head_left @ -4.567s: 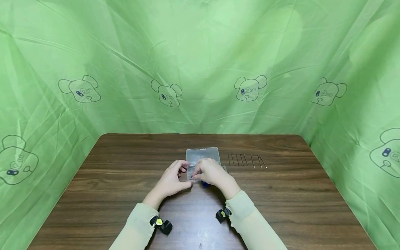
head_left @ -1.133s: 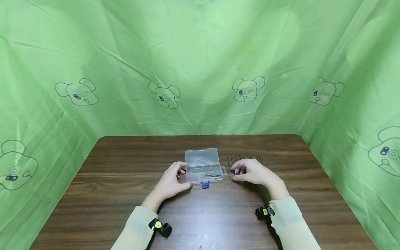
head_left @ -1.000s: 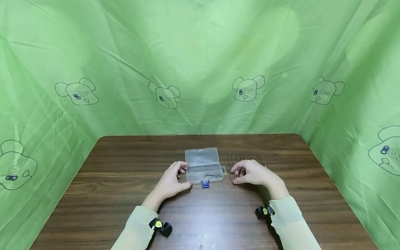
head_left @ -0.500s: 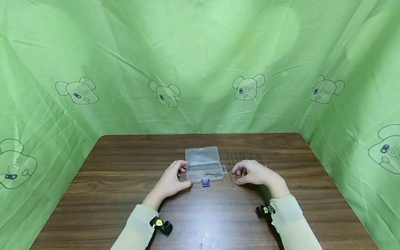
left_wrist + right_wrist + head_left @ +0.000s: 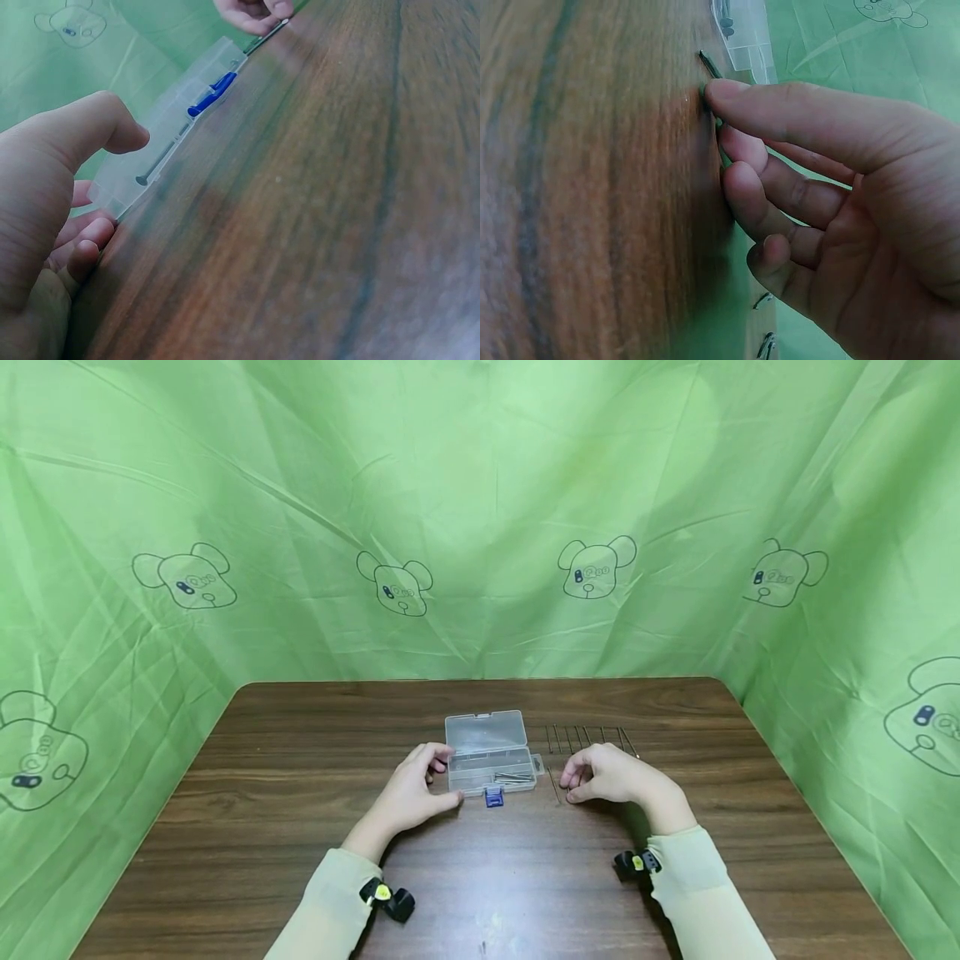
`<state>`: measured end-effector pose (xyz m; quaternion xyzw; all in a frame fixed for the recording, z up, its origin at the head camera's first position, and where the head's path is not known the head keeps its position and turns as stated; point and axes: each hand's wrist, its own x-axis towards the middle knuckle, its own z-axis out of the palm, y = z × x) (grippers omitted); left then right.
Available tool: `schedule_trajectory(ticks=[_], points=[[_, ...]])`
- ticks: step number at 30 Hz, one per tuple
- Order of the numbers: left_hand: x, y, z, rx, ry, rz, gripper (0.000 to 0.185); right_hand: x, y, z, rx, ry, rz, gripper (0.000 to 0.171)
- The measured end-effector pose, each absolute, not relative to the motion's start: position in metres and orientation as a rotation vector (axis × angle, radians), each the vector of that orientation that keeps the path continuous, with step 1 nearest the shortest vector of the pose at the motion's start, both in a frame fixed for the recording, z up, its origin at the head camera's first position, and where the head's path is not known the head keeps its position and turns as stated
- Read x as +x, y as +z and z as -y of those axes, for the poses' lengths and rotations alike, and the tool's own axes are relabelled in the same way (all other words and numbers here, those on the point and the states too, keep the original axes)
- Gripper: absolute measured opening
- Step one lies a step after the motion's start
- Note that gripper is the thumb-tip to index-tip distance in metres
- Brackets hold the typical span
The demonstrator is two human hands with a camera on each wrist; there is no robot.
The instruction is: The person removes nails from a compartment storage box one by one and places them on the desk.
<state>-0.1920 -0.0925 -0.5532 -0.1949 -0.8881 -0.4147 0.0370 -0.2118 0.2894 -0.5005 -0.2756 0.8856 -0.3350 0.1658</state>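
Observation:
A clear plastic box [image 5: 491, 772] lies mid-table with its lid [image 5: 486, 731] folded back and a blue latch [image 5: 493, 797] at the front. Nails lie inside the box [image 5: 172, 127]. My left hand [image 5: 442, 783] grips its left end, thumb at the front corner and fingers curled at the end, as the left wrist view [image 5: 105, 187] shows. My right hand [image 5: 568, 783] rests just right of the box. Its thumb and curled fingers [image 5: 724, 116] pinch a single nail [image 5: 707, 63] that lies flat on the wood [image 5: 554, 784].
A row of several nails [image 5: 588, 737] lies behind my right hand, at the lid's right. The brown wooden table [image 5: 300, 827] is walled by green cloth [image 5: 480, 527] on three sides. A black wrist camera mount [image 5: 387, 897] sits on each sleeve.
Since 4.6 s ago my right hand left the box and moved right to the lone nail. Over the last second it settled slightly lower onto it. My left hand stayed put.

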Motion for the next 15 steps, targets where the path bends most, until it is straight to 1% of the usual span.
schedule_trajectory(ticks=[6, 15], points=[[-0.1919, -0.5538, 0.0935, -0.611, -1.263, 2.725, 0.067, -0.2111, -0.4997, -0.2892, -0.778, -0.962, -2.501, 0.016], [-0.1924, -0.553, 0.0932, -0.623, -1.278, 2.721, 0.067, -0.2127, -0.4922, -0.2905, -0.911, -1.002, -2.637, 0.011]])
